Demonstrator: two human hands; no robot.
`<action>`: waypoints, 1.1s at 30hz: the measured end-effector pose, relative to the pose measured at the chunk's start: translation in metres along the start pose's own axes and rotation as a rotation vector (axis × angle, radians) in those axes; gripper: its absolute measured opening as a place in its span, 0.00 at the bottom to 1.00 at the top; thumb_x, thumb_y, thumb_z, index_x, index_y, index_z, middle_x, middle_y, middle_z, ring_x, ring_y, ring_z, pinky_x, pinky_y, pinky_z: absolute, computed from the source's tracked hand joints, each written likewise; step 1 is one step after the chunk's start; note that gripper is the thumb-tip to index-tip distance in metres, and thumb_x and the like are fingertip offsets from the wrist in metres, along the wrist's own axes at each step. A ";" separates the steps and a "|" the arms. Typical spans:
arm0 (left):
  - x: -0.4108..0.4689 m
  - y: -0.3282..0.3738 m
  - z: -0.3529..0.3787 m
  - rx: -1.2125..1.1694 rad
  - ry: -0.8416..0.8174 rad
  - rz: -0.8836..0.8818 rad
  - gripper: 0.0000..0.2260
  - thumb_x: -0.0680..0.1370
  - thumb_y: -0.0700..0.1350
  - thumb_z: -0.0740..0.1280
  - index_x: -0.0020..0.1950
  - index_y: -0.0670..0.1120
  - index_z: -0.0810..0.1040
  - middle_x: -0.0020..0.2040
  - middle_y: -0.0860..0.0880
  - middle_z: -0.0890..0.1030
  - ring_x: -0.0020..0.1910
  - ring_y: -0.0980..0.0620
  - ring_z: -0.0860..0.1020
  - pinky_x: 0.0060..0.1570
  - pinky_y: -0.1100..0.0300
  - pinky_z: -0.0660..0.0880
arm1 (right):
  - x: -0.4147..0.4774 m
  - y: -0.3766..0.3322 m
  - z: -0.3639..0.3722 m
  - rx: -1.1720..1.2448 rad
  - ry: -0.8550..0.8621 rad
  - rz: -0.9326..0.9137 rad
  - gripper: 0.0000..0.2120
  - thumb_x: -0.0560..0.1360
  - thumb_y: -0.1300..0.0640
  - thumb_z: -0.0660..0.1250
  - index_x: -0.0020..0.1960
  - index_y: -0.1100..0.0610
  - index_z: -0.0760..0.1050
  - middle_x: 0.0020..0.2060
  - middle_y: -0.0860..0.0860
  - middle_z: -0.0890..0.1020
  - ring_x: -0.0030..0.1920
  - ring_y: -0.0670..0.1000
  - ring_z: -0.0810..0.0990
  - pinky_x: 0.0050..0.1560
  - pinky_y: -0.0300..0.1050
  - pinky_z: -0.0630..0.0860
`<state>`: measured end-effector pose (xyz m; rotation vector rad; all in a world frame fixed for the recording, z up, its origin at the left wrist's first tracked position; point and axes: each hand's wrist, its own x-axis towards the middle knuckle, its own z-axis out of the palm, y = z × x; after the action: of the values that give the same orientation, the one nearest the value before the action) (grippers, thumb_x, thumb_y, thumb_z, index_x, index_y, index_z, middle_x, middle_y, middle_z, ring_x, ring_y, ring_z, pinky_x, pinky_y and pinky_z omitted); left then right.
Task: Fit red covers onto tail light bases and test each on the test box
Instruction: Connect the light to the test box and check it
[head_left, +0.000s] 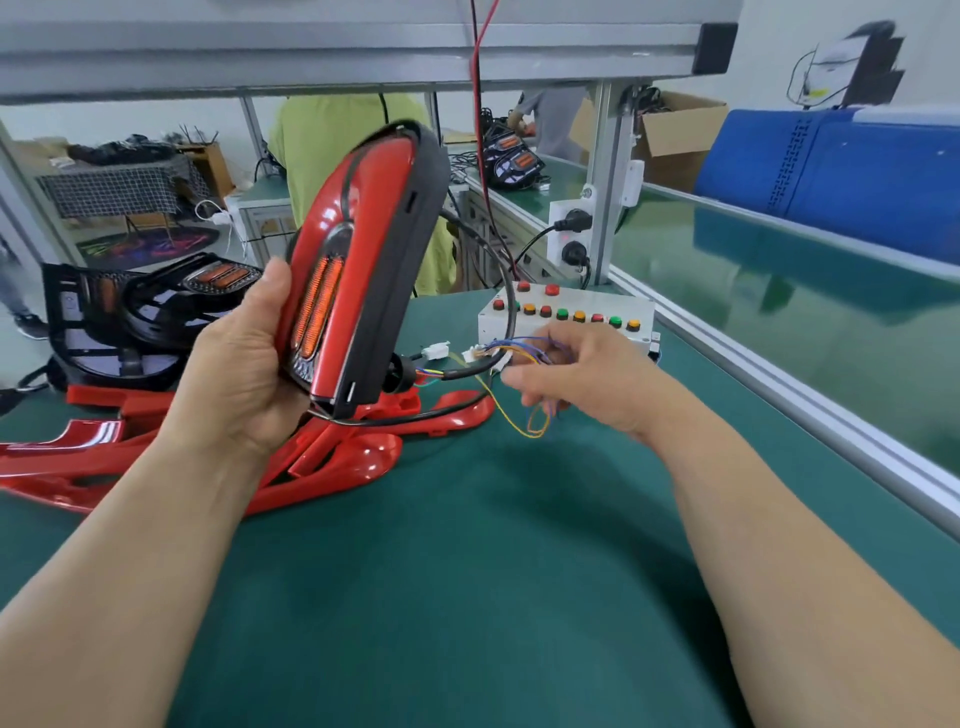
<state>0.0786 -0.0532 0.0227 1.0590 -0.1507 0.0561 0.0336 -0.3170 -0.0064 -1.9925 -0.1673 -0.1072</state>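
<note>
Where left hand (234, 374) grips, tail light (363, 249) curves — glossy red.

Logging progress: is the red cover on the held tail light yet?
On. The red cover sits over the black base in the left hand.

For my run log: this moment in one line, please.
left hand: holds covered tail light | right hand: grips wires near test box | spare red covers: on mat

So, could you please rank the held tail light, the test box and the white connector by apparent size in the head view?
1. Tail light, though nearness to the camera enlarges it
2. Test box
3. White connector
</note>
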 end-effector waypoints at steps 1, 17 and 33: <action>0.000 0.000 -0.001 0.012 -0.002 0.008 0.16 0.70 0.54 0.69 0.50 0.44 0.84 0.47 0.45 0.86 0.47 0.48 0.84 0.50 0.48 0.82 | 0.001 0.002 0.000 0.019 0.002 -0.043 0.06 0.73 0.53 0.72 0.47 0.55 0.79 0.33 0.52 0.84 0.30 0.47 0.76 0.36 0.40 0.75; 0.006 -0.004 -0.009 0.040 0.043 0.007 0.20 0.69 0.56 0.70 0.54 0.43 0.84 0.52 0.44 0.85 0.50 0.47 0.84 0.53 0.44 0.81 | 0.014 0.018 -0.007 -0.579 0.647 0.221 0.31 0.77 0.56 0.65 0.77 0.58 0.59 0.77 0.56 0.60 0.76 0.57 0.59 0.75 0.51 0.59; -0.008 -0.027 0.025 0.037 0.076 0.133 0.11 0.79 0.47 0.70 0.40 0.45 0.86 0.44 0.46 0.87 0.41 0.50 0.85 0.38 0.52 0.82 | 0.002 -0.046 0.040 0.553 0.099 -0.090 0.26 0.79 0.33 0.50 0.48 0.48 0.81 0.42 0.45 0.85 0.48 0.43 0.82 0.52 0.48 0.79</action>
<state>0.0721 -0.0880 0.0097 1.0815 -0.1518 0.2194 0.0281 -0.2614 0.0180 -1.4262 -0.1988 -0.1948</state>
